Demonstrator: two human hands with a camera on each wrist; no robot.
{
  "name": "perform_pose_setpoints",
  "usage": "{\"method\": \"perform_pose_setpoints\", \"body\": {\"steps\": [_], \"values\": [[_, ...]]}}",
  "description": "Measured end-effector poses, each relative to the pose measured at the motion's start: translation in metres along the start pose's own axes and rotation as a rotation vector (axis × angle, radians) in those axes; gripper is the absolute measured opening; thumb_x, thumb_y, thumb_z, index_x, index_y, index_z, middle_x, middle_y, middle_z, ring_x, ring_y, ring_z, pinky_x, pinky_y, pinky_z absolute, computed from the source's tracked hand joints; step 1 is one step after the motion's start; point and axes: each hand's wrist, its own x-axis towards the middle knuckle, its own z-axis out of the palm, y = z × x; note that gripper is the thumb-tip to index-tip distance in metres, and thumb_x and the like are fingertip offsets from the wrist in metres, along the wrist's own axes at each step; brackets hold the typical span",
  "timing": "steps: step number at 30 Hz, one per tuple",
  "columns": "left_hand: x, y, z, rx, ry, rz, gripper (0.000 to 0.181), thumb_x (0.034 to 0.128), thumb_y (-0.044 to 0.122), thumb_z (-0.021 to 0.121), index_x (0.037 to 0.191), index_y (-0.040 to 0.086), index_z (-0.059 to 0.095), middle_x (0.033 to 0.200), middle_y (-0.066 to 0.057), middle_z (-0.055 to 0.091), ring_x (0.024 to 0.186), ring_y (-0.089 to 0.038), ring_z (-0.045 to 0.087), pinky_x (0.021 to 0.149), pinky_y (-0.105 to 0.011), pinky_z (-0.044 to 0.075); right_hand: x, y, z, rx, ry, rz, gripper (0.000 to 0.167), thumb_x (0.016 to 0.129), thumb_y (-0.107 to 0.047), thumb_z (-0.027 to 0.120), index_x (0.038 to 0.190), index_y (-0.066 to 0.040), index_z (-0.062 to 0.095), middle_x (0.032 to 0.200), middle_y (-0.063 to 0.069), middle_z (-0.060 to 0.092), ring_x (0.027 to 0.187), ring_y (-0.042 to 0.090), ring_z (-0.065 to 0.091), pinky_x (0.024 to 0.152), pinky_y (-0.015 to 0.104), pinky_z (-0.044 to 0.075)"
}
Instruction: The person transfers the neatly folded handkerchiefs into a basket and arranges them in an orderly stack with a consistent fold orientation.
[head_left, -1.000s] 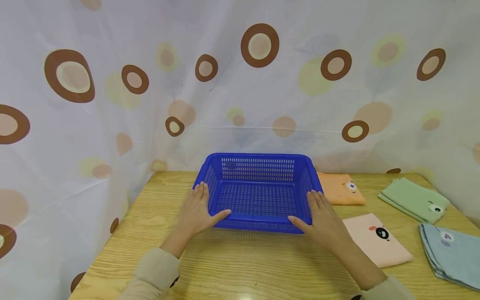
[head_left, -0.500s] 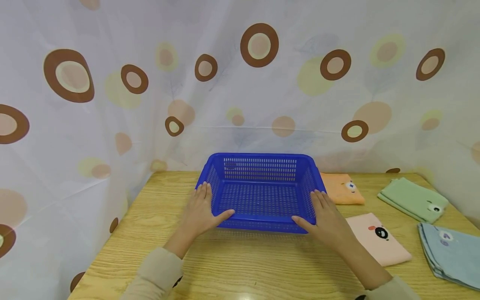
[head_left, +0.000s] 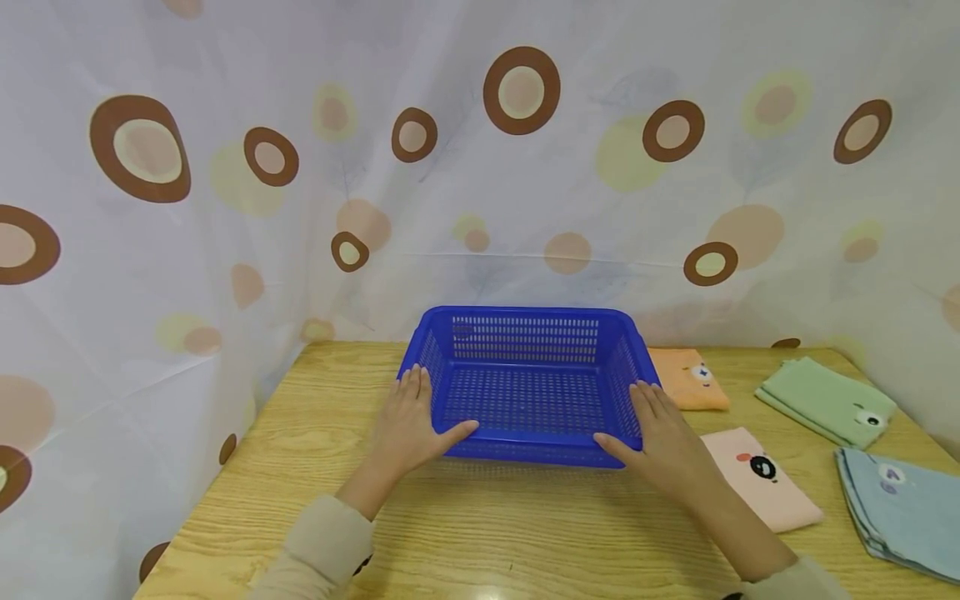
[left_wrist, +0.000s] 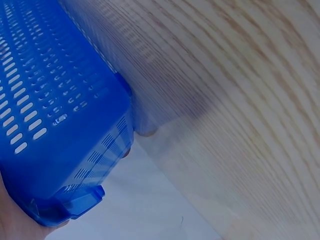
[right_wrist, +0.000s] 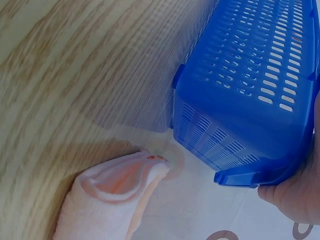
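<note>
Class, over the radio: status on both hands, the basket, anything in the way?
Left hand and right hand on blue plastic basket, near corners. Basket upright between them. Possible obstacle to right: folded orange towel, partly hidden by basket.

Head view: bare wood tabletop (head_left: 525, 533) runs lower centre and centre left, passable. Blue basket (head_left: 525, 400) blocks mid-frame; open top, way in from above. Left hand (head_left: 408, 429) and right hand (head_left: 663, 446) take up its near corners. Right-side obstacles: orange cloth (head_left: 686, 382), pink cloth (head_left: 761, 496), green cloth (head_left: 825, 402), blue cloth (head_left: 903, 512); wood gap between pink and blue. Curtain (head_left: 480, 183) closes upper frame.
</note>
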Motion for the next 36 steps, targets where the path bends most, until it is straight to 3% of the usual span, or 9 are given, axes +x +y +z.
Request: {"method": "perform_pose_setpoints", "body": {"steps": [9, 16, 26, 36], "values": [[0.000, 0.002, 0.003, -0.025, 0.029, 0.012, 0.105, 0.0796, 0.072, 0.045, 0.143, -0.009, 0.023, 0.150, -0.026, 0.022, 0.141, -0.039, 0.020, 0.117, -0.047, 0.016, 0.000, 0.004, -0.001, -0.031, 0.013, -0.012, 0.096, 0.085, -0.062, 0.049, 0.141, 0.012, 0.025, 0.146, 0.032, 0.024, 0.135, 0.049, 0.020, 0.110, 0.060, 0.021], [0.001, 0.001, 0.002, -0.029, 0.005, 0.019, 0.104, 0.0806, 0.071, 0.046, 0.143, -0.009, 0.021, 0.151, -0.026, 0.019, 0.141, -0.039, 0.017, 0.118, -0.048, 0.015, 0.000, 0.003, -0.003, -0.060, 0.003, -0.035, 0.095, 0.086, -0.063, 0.047, 0.142, 0.010, 0.023, 0.148, 0.031, 0.023, 0.135, 0.049, 0.021, 0.110, 0.059, 0.022], [0.002, -0.013, -0.004, -0.024, 0.034, 0.070, 0.104, 0.0806, 0.069, 0.047, 0.143, -0.009, 0.020, 0.151, -0.026, 0.020, 0.142, -0.037, 0.018, 0.117, -0.046, 0.018, 0.008, -0.001, -0.005, -0.075, -0.025, -0.054, 0.098, 0.086, -0.063, 0.046, 0.143, 0.012, 0.020, 0.149, 0.031, 0.019, 0.137, 0.048, 0.017, 0.113, 0.057, 0.016], [0.005, -0.022, -0.005, -0.046, 0.002, 0.130, 0.106, 0.0797, 0.073, 0.045, 0.143, -0.008, 0.021, 0.152, -0.023, 0.019, 0.143, -0.035, 0.015, 0.118, -0.044, 0.015, 0.018, -0.006, -0.002, -0.121, -0.025, -0.042, 0.100, 0.084, -0.067, 0.045, 0.142, 0.011, 0.021, 0.148, 0.031, 0.021, 0.137, 0.048, 0.018, 0.113, 0.059, 0.014]]}}
